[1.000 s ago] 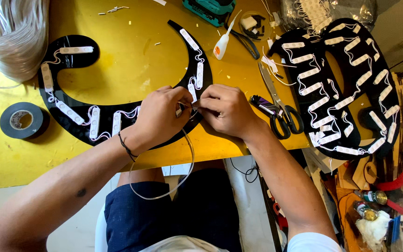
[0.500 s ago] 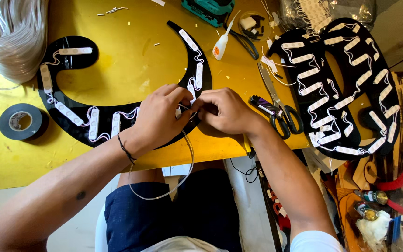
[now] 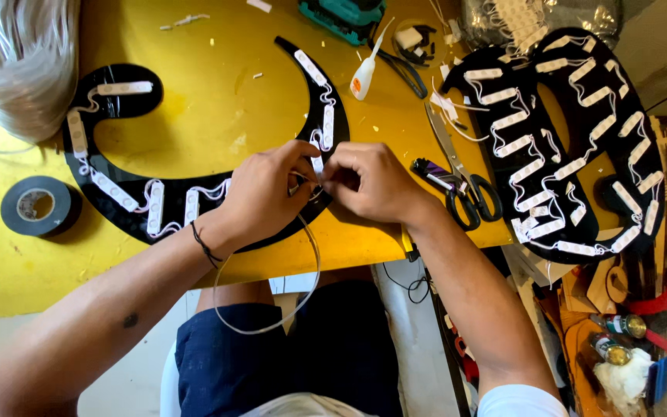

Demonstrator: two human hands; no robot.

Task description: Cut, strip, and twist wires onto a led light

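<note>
A white wire is pinched between the closed fingers of both the left hand and right hand, held over the black panel where the modules sit.

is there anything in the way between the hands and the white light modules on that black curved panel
Nothing visible is. The left hand and right hand already meet over the black curved panel, fingertips pinching the white wire beside a module. The scissors lie apart to the right, the tape roll far left.
</note>
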